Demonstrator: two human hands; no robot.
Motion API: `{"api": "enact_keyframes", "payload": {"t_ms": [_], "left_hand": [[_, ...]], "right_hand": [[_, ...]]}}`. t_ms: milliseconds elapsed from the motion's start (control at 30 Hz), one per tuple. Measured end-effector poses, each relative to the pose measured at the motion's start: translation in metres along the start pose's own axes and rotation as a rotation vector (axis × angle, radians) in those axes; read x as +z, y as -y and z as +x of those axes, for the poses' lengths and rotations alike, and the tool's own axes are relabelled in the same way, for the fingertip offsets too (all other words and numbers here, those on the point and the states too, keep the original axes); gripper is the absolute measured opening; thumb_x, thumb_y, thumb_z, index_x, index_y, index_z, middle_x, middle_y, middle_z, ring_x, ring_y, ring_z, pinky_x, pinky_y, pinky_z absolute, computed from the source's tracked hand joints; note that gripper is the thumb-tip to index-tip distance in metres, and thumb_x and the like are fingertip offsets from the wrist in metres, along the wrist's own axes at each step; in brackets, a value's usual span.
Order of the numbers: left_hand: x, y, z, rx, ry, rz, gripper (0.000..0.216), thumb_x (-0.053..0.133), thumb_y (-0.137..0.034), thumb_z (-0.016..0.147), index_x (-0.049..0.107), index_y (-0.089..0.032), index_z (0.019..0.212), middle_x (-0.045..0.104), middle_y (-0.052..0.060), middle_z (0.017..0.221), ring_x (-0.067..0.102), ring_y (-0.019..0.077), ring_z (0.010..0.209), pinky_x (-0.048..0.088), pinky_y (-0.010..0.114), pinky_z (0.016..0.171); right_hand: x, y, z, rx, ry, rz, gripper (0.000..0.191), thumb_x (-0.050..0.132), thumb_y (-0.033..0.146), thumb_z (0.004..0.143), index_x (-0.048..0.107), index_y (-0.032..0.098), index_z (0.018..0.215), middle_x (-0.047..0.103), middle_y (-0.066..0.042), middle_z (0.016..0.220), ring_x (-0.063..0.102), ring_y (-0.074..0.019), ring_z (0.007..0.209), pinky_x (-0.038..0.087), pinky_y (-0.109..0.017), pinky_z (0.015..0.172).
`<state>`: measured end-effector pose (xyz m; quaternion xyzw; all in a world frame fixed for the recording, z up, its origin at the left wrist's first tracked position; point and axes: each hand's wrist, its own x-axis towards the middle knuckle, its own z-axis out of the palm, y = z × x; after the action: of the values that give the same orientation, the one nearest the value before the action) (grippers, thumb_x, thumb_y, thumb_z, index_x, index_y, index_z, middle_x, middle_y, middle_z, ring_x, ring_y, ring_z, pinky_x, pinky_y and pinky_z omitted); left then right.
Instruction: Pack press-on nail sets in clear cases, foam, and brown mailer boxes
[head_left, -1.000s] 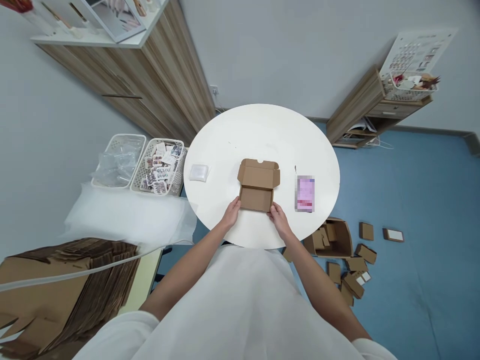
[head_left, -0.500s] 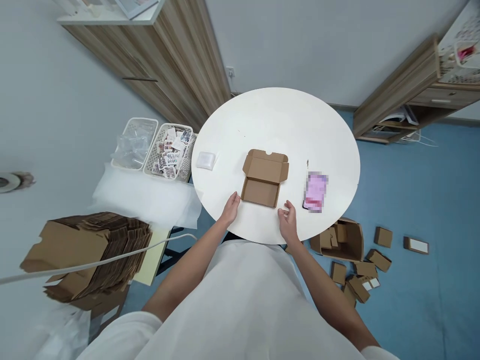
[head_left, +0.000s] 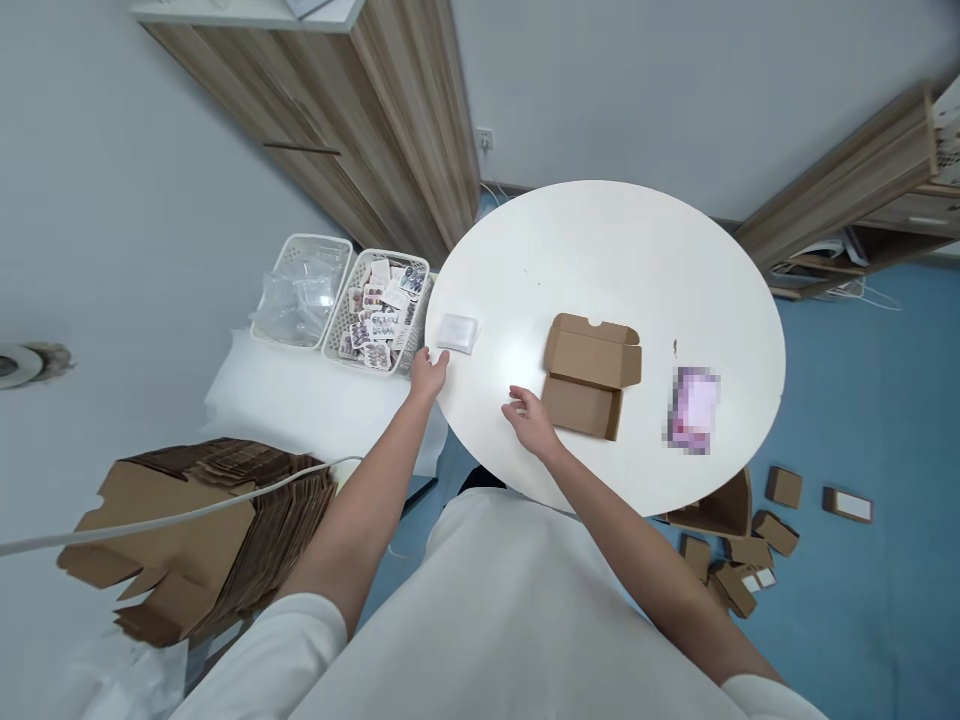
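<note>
My left hand [head_left: 430, 374] is at the left edge of the white round table [head_left: 607, 240], fingers apart and holding nothing. Just beyond its fingertips lies a small packet in clear wrap [head_left: 457, 333]. My right hand [head_left: 529, 418] hovers over the tabletop with its fingers apart and nothing in them. To the right of it sits a brown cardboard box [head_left: 585, 402], its lid raised and its inside bare. Beside my left hand stands a white basket [head_left: 336, 345] full of printed cards with small coloured pieces [head_left: 384, 322].
Another basket [head_left: 301, 290] holds clear plastic bags. White foam sheets [head_left: 251, 395] lie below the baskets, near a stack of flattened cardboard [head_left: 187, 530]. A blurred pink-purple item [head_left: 694, 410] lies on the table's right. Small boxes [head_left: 750, 550] are scattered on the blue floor.
Both hands have left the cardboard box and moved left, the left hand to the wrapped packet. The view has shifted left, so the table appears further right.
</note>
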<state>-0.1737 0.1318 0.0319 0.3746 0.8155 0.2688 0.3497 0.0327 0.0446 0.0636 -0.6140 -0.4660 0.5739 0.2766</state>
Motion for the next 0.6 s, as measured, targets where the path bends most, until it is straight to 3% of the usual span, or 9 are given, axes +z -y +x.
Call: {"api": "enact_keyframes", "payload": {"t_ms": [133, 267, 400, 600], "left_hand": [[-0.001, -0.001, 0.038, 0.027, 0.110, -0.020, 0.060, 0.055, -0.042, 0.076, 0.039, -0.013, 0.126, 0.048, 0.015, 0.125, 0.050, 0.0225, 0.110, 0.037, 0.031, 0.092], [0.005, -0.001, 0.066, 0.053, 0.125, -0.033, 0.057, 0.053, -0.041, 0.077, 0.041, -0.012, 0.125, 0.051, 0.014, 0.120, 0.054, 0.0216, 0.103, 0.038, 0.032, 0.090], [0.010, 0.000, 0.083, 0.149, 0.183, -0.043, 0.049, 0.055, -0.035, 0.075, 0.049, -0.013, 0.119, 0.057, 0.010, 0.110, 0.057, 0.0186, 0.090, 0.039, 0.031, 0.086], [0.014, -0.001, 0.090, 0.268, 0.380, -0.081, 0.036, 0.054, -0.023, 0.073, 0.060, -0.013, 0.107, 0.064, 0.007, 0.095, 0.059, 0.0171, 0.083, 0.042, 0.030, 0.082]], "right_hand": [[0.033, 0.011, 0.057, 0.098, -0.054, -0.014, 0.052, 0.052, 0.036, 0.075, 0.042, 0.018, 0.123, 0.046, -0.010, 0.128, 0.048, -0.0199, 0.110, 0.040, -0.035, 0.092], [0.048, 0.017, 0.102, 0.156, -0.153, 0.095, 0.053, 0.054, 0.037, 0.074, 0.042, 0.019, 0.122, 0.045, -0.011, 0.129, 0.051, -0.0194, 0.107, 0.042, -0.035, 0.090], [0.058, 0.025, 0.130, 0.168, -0.214, 0.174, 0.054, 0.056, 0.036, 0.074, 0.040, 0.020, 0.123, 0.046, -0.010, 0.127, 0.051, -0.0187, 0.107, 0.045, -0.033, 0.085], [0.070, 0.028, 0.153, 0.167, -0.180, 0.162, 0.050, 0.053, 0.027, 0.074, 0.040, 0.020, 0.122, 0.050, -0.007, 0.120, 0.056, -0.0170, 0.094, 0.049, -0.032, 0.074]]}}
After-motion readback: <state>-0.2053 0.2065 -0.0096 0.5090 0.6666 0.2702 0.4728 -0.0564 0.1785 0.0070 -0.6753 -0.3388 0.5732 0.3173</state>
